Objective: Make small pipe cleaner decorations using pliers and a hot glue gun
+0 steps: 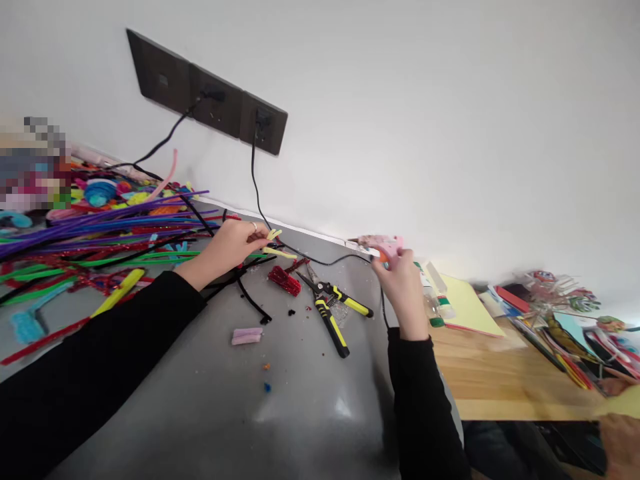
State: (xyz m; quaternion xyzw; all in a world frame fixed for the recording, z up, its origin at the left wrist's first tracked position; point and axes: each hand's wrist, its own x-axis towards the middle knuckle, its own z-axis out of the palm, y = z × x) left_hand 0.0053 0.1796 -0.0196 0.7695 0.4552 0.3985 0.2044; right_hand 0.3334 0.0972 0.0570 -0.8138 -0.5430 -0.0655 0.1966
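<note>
The left hand (pixel 235 243) is pinching a bent yellow pipe cleaner (pixel 280 253) between thumb and fingers, above the grey table (pixel 200 407). The right hand (pixel 404 287) is grasping a pink glue gun (pixel 389 244) by its handle, its nozzle pointing left near the wall (pixel 450 133). Between and below the hands, cutters (pixel 331 325) are lying with handles spread, a red bundle (pixel 284 281) resting just beside them. A lilac bundle (pixel 247 336) is lying nearer the wearer. Assorted pipe cleaners (pixel 110 228) are covering the left side. Beyond the right hand, a bottle (pixel 435 311) is resting near yellow paper (pixel 470 307).
</note>
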